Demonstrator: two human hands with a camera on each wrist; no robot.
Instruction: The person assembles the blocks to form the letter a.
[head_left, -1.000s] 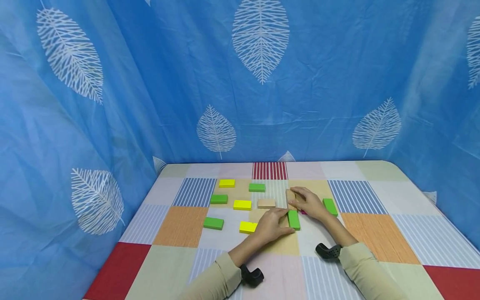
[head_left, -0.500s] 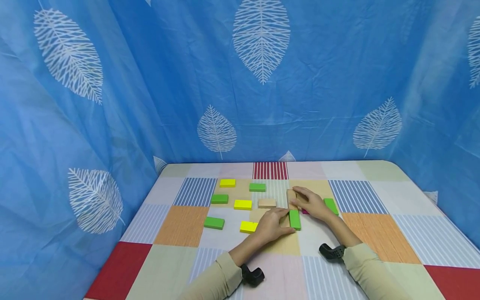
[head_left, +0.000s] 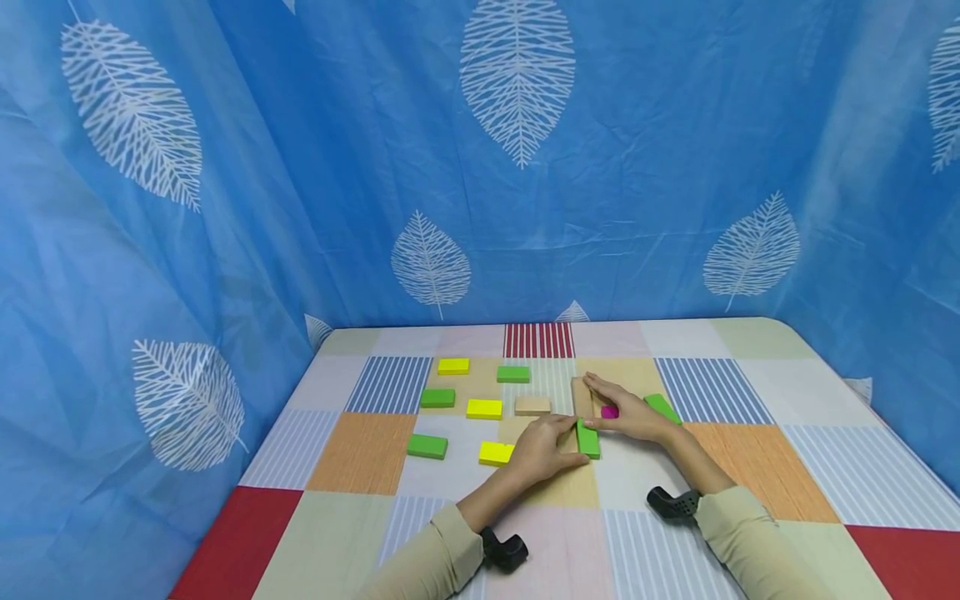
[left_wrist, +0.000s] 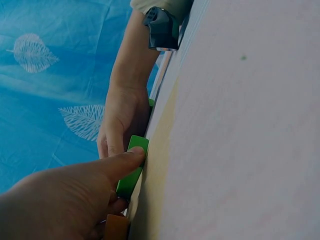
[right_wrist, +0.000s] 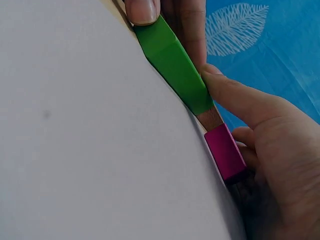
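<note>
My left hand (head_left: 542, 450) pinches a green block (head_left: 588, 440) lengthwise, thumb on its near end and fingers at its far end. A plain wooden block (head_left: 582, 398) lies end to end beyond it. My right hand (head_left: 628, 414) spans that wooden block, fingers at its far end and thumb down at the joint with the green block. In the right wrist view the right thumb (right_wrist: 225, 90) touches the green block's corner. A magenta block (right_wrist: 226, 152) sits beside the wooden one, under the right hand.
Left of the hands lie several loose blocks, among them yellow blocks (head_left: 484, 409), green blocks (head_left: 427, 447) and a plain wooden block (head_left: 532, 406). Another green block (head_left: 662, 407) lies right of the right hand. Blue leaf-patterned curtains (head_left: 360, 167) surround the patchwork-covered table (head_left: 330, 533).
My right thumb has slid nearer, from the wooden block's side to its joint with the green block, baring more of the magenta block. My left hand keeps its pinch on the green block.
</note>
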